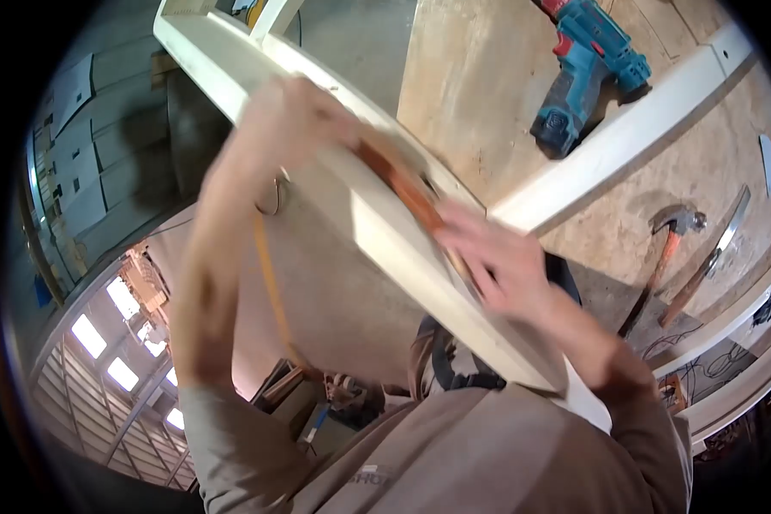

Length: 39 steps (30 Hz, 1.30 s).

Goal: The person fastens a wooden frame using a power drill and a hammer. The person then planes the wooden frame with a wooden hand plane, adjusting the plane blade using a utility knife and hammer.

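Note:
A long reddish-brown strip (403, 184) lies along the cream-painted wooden piece (420, 278) in front of my body; blur hides its exact kind. My left hand (295, 120) is closed at the strip's upper end, smeared by motion. At the lower end, my right hand (505, 261) grips the strip, its fingers bent over it and against the wood. The painted piece slants from upper left down toward my waist, its rounded lower end close to my shirt.
A teal cordless drill (578, 77) lies on the plywood surface (463, 86), beside a pale wooden bar (625, 128). On the right are a hammer (668, 248) and a handled blade tool (715, 257). A yellow strap or cord (270, 283) hangs below my left forearm.

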Available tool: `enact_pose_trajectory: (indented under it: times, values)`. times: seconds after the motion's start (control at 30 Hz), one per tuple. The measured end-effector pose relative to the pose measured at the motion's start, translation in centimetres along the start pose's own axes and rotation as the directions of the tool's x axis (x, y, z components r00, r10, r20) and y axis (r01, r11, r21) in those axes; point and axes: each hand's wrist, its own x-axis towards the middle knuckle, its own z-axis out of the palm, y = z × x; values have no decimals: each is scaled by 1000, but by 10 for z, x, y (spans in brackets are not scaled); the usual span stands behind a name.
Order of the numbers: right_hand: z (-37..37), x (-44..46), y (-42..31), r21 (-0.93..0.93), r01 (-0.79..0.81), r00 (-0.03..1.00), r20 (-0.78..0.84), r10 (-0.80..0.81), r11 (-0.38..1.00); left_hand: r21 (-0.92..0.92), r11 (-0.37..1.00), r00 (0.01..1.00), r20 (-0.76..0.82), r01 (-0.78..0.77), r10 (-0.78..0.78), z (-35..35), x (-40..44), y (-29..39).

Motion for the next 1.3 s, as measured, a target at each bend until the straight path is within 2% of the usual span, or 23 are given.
enact_pose_trajectory:
  times: [0.1, 0.13, 0.2, 0.27, 0.37, 0.4, 0.43, 0.47, 0.5, 0.53, 0.6, 0.63, 0.67, 0.7, 0.8, 0.83, 0.87, 0.93, 1.03, 1.07, 1.17, 1.23, 1.3]
  values:
    - [13, 29, 2, 50, -12, 1000, -17, 12, 999, 94, 996, 997, -77, 8, -1, -24, 15, -31]
    - [12, 30, 2, 61, -25, 1000, -8, 26, 998, 90, 996, 1000, -14, -22, 23, -21, 8, -18]
    - [-14, -29, -4, 31, -38, 999, 23, 38, 999, 62, 994, 991, 105, -86, 80, 5, -12, 22]
    - [-32, -75, -15, 70, -20, 1000, -6, 20, 997, 347, 883, 941, 233, -317, 246, 35, -34, 61]
    - [-26, -55, -14, 42, -26, 999, -35, 27, 999, 126, 950, 958, 19, -287, 287, 35, -29, 34]
    - [-12, -23, -13, -12, -43, 999, -18, 43, 999, 5, 995, 994, -49, -102, 102, 26, -16, 11]
    - [1, 2, -3, -23, 7, 1000, -22, -7, 1000, 46, 998, 999, -3, -44, 44, 4, 0, -4]
    - [13, 25, -1, 72, -70, 997, -6, 71, 995, 61, 998, 1000, 12, 16, -16, -13, 12, -15]
    - [21, 42, 3, 79, -9, 1000, -26, 11, 997, 76, 997, 1000, 11, -6, 5, -27, 19, -18]
    - [21, 27, -5, 56, -42, 999, 5, 41, 998, 95, 995, 1000, -4, 15, -15, -28, 17, -17]
    - [2, -6, 1, -31, -64, 997, 52, 65, 997, 11, 998, 998, 25, -61, 61, -3, 0, -1]
    - [-12, -30, -2, 77, -43, 999, 10, 43, 996, 81, 982, 986, 8, -168, 168, 13, -9, 8]
    - [-25, -57, -6, 91, -39, 999, 9, 39, 995, 87, 982, 985, 69, -167, 161, 21, -21, 34]
    - [-32, -64, -13, 111, -37, 999, 9, 37, 993, 184, 963, 978, 107, -195, 178, 33, -27, 48]
    - [-18, -37, -7, 64, -5, 1000, 9, 4, 998, 71, 983, 984, -28, -171, 174, 22, -19, 26]
    - [-8, -18, -2, 53, 3, 1000, -1, -3, 999, 43, 998, 998, 58, -41, 38, 9, -5, 12]
    - [-2, 0, -1, 46, 16, 1000, -7, -16, 999, 64, 998, 998, 53, 26, -30, -4, 4, 8]
    - [5, 13, 1, 113, -26, 1000, -6, 26, 993, 20, 999, 998, 60, -28, 27, -15, 14, -7]
    - [-16, -37, -2, 77, -38, 999, 28, 36, 996, 90, 991, 992, 86, -98, 90, 10, -13, 26]
    - [-24, -55, -5, 74, -30, 999, 24, 28, 997, 42, 966, 965, 76, -254, 251, 27, -22, 31]
    - [-28, -66, -2, 51, 17, 1000, 4, -17, 999, 141, 971, 981, 28, -192, 190, 33, -32, 49]
    - [-8, -22, -2, 10, 30, 1000, 9, -30, 1000, 62, 997, 998, 20, -53, 52, 14, -10, 14]
    - [9, 25, 0, 57, 1, 1000, 5, -1, 998, 91, 996, 995, -97, -3, 11, -10, 5, -11]
